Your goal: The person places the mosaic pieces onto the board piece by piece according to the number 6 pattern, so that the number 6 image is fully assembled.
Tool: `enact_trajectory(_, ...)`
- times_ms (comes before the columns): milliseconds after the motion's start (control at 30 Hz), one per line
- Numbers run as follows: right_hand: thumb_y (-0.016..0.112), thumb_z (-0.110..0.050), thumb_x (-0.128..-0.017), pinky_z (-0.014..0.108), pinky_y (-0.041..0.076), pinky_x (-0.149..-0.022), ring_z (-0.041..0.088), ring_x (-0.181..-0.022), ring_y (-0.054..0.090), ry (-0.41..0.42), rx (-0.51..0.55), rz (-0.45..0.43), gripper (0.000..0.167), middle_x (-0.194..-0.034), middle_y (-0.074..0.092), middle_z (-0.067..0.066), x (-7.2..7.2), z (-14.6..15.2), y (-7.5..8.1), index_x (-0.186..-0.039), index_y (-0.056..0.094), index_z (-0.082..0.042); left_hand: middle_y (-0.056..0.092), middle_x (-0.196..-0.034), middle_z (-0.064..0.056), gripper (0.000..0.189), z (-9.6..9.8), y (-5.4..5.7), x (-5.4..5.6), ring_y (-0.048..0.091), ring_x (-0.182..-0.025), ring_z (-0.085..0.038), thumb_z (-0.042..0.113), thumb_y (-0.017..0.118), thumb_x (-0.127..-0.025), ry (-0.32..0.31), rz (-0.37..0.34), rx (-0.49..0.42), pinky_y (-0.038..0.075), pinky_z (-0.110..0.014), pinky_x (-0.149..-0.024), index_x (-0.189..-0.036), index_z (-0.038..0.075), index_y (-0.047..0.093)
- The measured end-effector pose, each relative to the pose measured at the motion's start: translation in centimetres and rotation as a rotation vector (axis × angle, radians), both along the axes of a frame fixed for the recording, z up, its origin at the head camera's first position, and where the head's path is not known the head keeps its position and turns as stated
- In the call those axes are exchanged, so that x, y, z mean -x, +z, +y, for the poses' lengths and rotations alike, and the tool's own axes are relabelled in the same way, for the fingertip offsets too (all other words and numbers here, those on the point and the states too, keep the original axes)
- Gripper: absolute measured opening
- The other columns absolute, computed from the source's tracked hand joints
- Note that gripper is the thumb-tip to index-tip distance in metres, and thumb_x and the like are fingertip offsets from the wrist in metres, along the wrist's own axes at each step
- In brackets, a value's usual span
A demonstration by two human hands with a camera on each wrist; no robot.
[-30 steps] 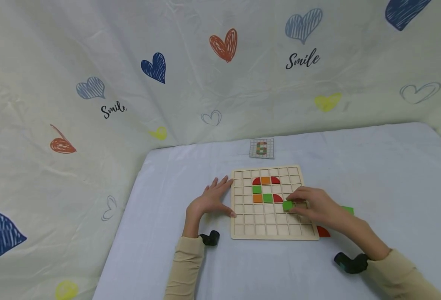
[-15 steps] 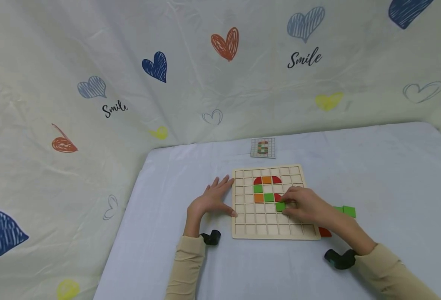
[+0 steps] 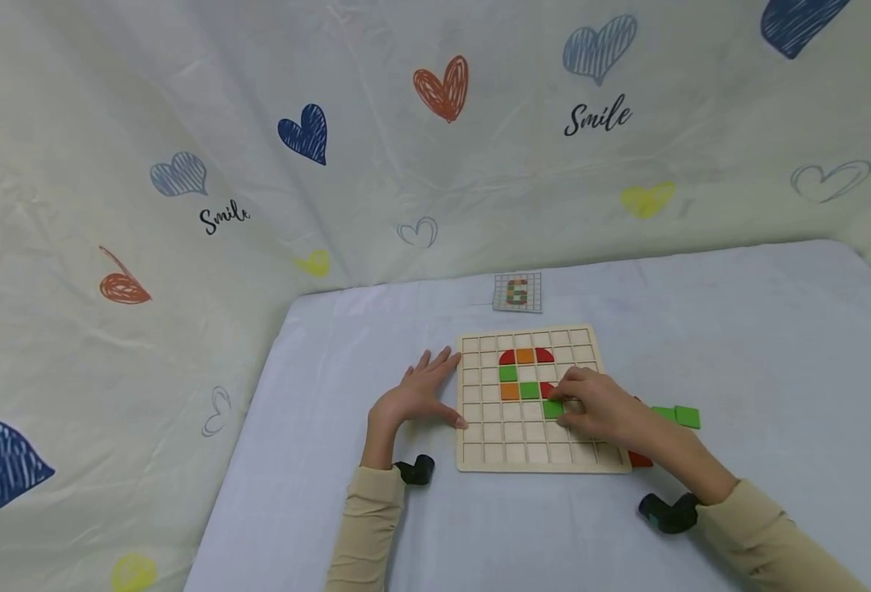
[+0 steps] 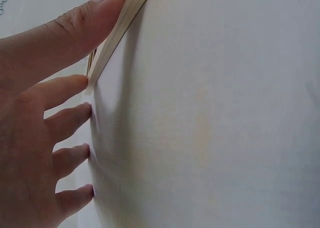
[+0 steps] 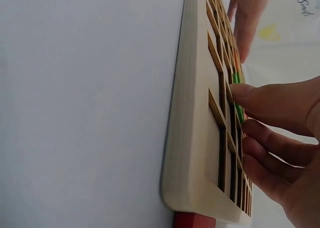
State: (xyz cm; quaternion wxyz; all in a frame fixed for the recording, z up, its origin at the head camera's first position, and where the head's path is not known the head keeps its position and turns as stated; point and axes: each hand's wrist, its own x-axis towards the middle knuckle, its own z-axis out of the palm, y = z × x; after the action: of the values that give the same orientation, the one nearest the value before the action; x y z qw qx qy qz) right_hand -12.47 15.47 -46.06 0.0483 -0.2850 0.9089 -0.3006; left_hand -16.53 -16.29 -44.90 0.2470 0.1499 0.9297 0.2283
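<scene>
A pale wooden grid board (image 3: 494,454) lies on the table in the head view. Red rounded, orange and green square tiles fill several of its cells. My right hand (image 3: 601,407) is over the board, with thumb and fingertips at a green square tile (image 3: 552,409) that sits in a cell just below a red tile (image 3: 546,389). In the right wrist view, thumb and forefinger pinch at the green tile (image 5: 239,112), which they partly cover. My left hand (image 3: 414,400) spreads its fingers at the board's left edge; its thumb (image 4: 82,20) rests on the rim.
Loose green tiles (image 3: 687,417) and a red tile (image 3: 639,460) lie right of the board, partly behind the right forearm. A pattern card (image 3: 517,293) lies behind the board. A white printed cloth (image 3: 376,181) hangs at the back.
My right hand has moved left with the green tile and lowered it to the cell under the red tile. In the last half second it has barely moved. The left hand stays put.
</scene>
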Motion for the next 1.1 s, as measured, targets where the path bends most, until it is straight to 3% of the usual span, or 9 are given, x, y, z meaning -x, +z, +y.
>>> enact_trajectory(233, 0.081, -0.003, -0.082, 0.03, 0.056, -0.073, 0.016, -0.087, 0.061, 0.001, -0.001, 0.063, 0.023, -0.099, 0.07, 0.002, -0.5, 0.6, 0.5, -0.105, 0.078, -0.006, 0.011, -0.174, -0.002, 0.115, 0.0, -0.1, 0.0, -0.002, -0.161, -0.032, 0.038, 0.093, -0.075, 0.002, -0.001, -0.001, 0.004, -0.058, -0.129, -0.166, 0.02, 0.024)
enact_trajectory(433, 0.081, -0.002, -0.082, 0.035, 0.061, -0.077, 0.018, -0.091, 0.065, -0.048, -0.027, 0.069, 0.021, -0.099, 0.072, 0.001, -1.4, 2.1, 1.1, -0.103, 0.079, -0.005, 0.01, -0.174, -0.002, 0.115, 0.0, 0.1, -0.2, -0.002, -0.161, -0.032, 0.038, 0.092, -0.076, 0.002, -0.003, -0.008, 0.004, -0.058, -0.129, -0.166, 0.02, 0.023)
enact_trajectory(567, 0.082, -0.003, -0.081, 0.038, 0.062, -0.078, 0.02, -0.092, 0.067, -0.076, -0.041, 0.057, 0.021, -0.099, 0.073, 0.001, -2.1, 3.2, 1.1, -0.102, 0.079, -0.005, 0.011, -0.174, -0.003, 0.115, 0.1, 0.3, -0.2, -0.002, -0.161, -0.033, 0.038, 0.092, -0.076, 0.002, 0.002, -0.008, 0.004, -0.058, -0.129, -0.166, 0.019, 0.023)
enact_trajectory(767, 0.086, -0.007, -0.079, 0.029, 0.058, -0.072, 0.013, -0.085, 0.063, -0.099, -0.054, 0.014, 0.023, -0.096, 0.071, -0.004, -3.4, 4.7, 1.0, -0.101, 0.079, -0.009, 0.011, -0.174, -0.004, 0.115, 0.0, 0.3, -0.3, -0.002, -0.161, -0.034, 0.036, 0.092, -0.076, 0.001, 0.005, -0.007, 0.005, -0.059, -0.129, -0.166, 0.018, 0.024)
enact_trajectory(1100, 0.091, -0.021, -0.076, 0.025, 0.056, -0.071, 0.006, -0.082, 0.057, -0.075, -0.131, -0.069, 0.035, -0.094, 0.066, -0.008, -4.6, 6.6, 0.7, -0.106, 0.077, -0.01, 0.01, -0.174, -0.002, 0.115, 0.0, 0.0, -0.1, -0.003, -0.161, -0.032, 0.037, 0.092, -0.076, 0.0, 0.0, 0.008, 0.003, -0.058, -0.129, -0.166, 0.02, 0.023)
